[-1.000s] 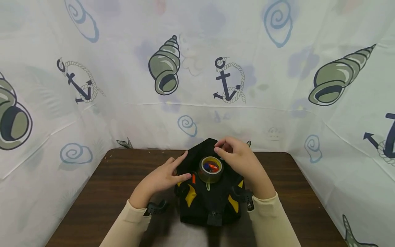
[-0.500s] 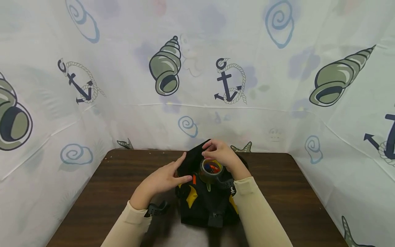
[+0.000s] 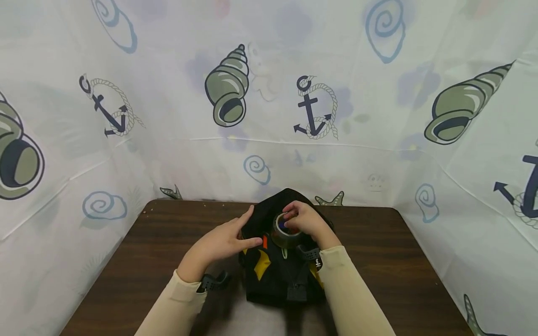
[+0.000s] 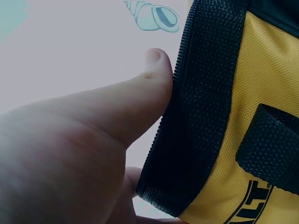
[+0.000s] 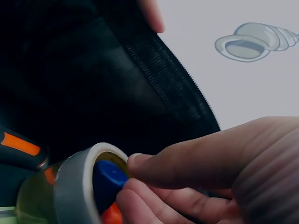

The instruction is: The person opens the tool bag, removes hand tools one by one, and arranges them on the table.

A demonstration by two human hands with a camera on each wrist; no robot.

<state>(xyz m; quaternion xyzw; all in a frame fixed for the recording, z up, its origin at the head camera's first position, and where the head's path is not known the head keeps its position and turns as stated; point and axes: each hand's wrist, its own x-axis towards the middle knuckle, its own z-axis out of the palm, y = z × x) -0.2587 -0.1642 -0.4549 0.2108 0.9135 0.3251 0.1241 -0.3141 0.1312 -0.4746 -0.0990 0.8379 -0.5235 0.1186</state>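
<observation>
A black and yellow tool bag (image 3: 269, 275) stands on the table with its zipped top open. Against its left side rests my left hand (image 3: 216, 247), fingers straight and thumb spread; the left wrist view shows the thumb (image 4: 159, 79) along the zip edge. In the bag's mouth sits a roll of tape (image 3: 286, 239), with a blue piece (image 5: 108, 179) and an orange-red piece (image 5: 112, 214) inside its ring. My right hand (image 3: 308, 221) reaches over the roll, thumb and fingers curled close together at its rim beside the blue piece. Whether they pinch it is unclear.
An orange and black handle (image 5: 21, 144) lies in the bag left of the tape. The brown wooden table (image 3: 176, 228) lies around the bag. White cloth (image 3: 269, 93) printed with shells and anchors encloses the back and sides.
My right hand has moved left from the bag's far right edge, then down to the tape roll's opening. The left hand stays where it was on the bag.
</observation>
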